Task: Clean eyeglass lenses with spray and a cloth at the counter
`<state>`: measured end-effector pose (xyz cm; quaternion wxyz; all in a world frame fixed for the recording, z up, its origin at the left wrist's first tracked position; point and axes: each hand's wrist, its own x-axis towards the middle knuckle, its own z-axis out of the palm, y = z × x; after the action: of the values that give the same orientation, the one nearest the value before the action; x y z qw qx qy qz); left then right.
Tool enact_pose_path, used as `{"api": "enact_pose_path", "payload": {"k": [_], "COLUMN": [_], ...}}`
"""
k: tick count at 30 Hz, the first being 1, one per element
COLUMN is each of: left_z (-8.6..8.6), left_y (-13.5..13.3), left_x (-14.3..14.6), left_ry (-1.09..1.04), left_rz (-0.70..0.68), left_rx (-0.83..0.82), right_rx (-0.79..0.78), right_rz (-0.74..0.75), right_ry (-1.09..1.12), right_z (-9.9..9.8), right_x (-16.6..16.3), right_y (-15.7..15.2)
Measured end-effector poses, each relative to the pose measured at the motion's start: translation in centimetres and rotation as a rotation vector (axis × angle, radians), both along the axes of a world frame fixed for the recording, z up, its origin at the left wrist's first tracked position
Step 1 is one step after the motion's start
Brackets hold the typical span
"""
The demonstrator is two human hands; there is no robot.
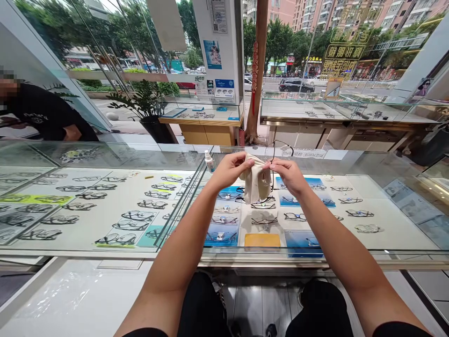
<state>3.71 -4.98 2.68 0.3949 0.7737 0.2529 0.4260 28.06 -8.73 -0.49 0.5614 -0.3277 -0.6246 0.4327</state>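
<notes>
My left hand (232,169) is closed, its thumb and fingers pinching a cream cleaning cloth (257,186) that hangs down in folds. With thumb and forefinger together, my right hand (289,175) grips a pair of thin dark-framed eyeglasses (273,150) at the cloth's right edge. One temple sticks up and out above my right fingers. The cloth hides much of the frame and its lenses. Both hands are raised over the glass display counter (382,250), close together. A small white bottle (209,161) stands on the glass just left of my left hand.
Rows of eyeglasses (121,238) lie inside the counter, with blue cards and a yellow card (262,240) among them. A person in black (49,110) leans at the far left. Beyond are a potted plant (149,117), a wooden pole (258,70) and more showcases by the window.
</notes>
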Motion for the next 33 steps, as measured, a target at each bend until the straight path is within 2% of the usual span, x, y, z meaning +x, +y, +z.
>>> {"api": "enact_pose_path", "payload": {"k": [8,10,17,22,28,33], "left_z": [-0.3,-0.4,-1.0,-0.9,-0.1,-0.2], "left_y": [0.5,0.6,0.6,0.6,0.3,0.5], "left_x": [0.2,0.3,0.4,0.5,0.3,0.4], "left_ry": [-0.051,-0.066,0.021,0.011,-0.046,-0.141], "left_rz": [0.136,0.135,-0.045,-0.124,-0.067,-0.024], "left_rx": [0.115,0.112,-0.172,-0.265,-0.277,-0.364], "right_rx": [-0.002,-0.002,0.004,-0.010,-0.015,-0.017], "right_rz": [-0.025,-0.017,-0.061,-0.071,-0.057,-0.055], "right_ry": [0.029,0.038,0.080,0.123,0.166,0.170], "right_z": [0.4,0.5,0.8,1.0,1.0,1.1], "right_x": [0.0,0.0,0.1,0.2,0.4,0.2], "right_y": [-0.1,-0.2,-0.2,-0.3,-0.2,-0.3]}}
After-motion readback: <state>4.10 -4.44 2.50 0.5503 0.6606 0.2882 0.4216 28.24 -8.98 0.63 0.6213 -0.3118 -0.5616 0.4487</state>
